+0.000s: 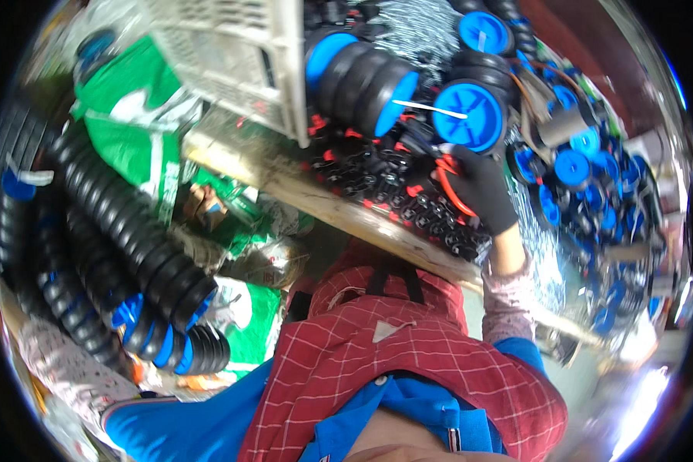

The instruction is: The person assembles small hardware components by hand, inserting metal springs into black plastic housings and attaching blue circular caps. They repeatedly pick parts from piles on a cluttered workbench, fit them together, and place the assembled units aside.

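– Gripping what, over there?
– A red-handled tool (449, 189), above the small black and red parts (389, 179); the black-gloved right hand (487, 189) has its fingers curled closed around it
– And the left hand?
– Out of view, so I cannot tell how open it is or what it holds; its patterned sleeve (65, 362) lies beside ribbed black stacks (131, 212), near a green bag (123, 81)

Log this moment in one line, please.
right hand: holding orange-handled tool | left hand: not visible | near right hand: blue-hubbed black wheel, small black-and-red parts
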A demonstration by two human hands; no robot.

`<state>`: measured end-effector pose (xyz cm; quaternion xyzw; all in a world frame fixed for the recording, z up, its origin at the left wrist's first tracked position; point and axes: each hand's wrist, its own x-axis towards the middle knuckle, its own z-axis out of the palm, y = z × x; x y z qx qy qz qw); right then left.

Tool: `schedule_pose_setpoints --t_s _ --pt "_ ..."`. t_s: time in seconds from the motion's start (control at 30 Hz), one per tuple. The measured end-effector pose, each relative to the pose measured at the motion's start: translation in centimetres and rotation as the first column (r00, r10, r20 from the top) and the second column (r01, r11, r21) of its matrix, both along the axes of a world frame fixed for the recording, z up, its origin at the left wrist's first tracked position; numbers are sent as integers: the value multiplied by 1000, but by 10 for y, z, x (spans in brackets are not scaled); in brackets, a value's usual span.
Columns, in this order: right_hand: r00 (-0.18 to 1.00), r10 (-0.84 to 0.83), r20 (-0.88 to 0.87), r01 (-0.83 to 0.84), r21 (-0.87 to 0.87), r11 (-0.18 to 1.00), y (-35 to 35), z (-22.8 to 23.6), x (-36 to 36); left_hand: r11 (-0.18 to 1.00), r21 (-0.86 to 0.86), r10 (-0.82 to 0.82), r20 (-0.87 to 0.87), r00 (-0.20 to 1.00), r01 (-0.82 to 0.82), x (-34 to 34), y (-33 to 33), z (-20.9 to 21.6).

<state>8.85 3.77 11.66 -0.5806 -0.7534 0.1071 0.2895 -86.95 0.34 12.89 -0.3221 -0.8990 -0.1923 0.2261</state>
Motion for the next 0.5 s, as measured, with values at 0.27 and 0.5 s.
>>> schedule_pose_setpoints --t_s 0.27,0.5 --pt "999 4 54 4 -144 990 -16 0 18 957 100 252 175 952 -272 -16 -12 34" --pt "995 94 -34 -95 -45 994 -6 0 17 880 204 410 132 903 -429 -23 -83 141"
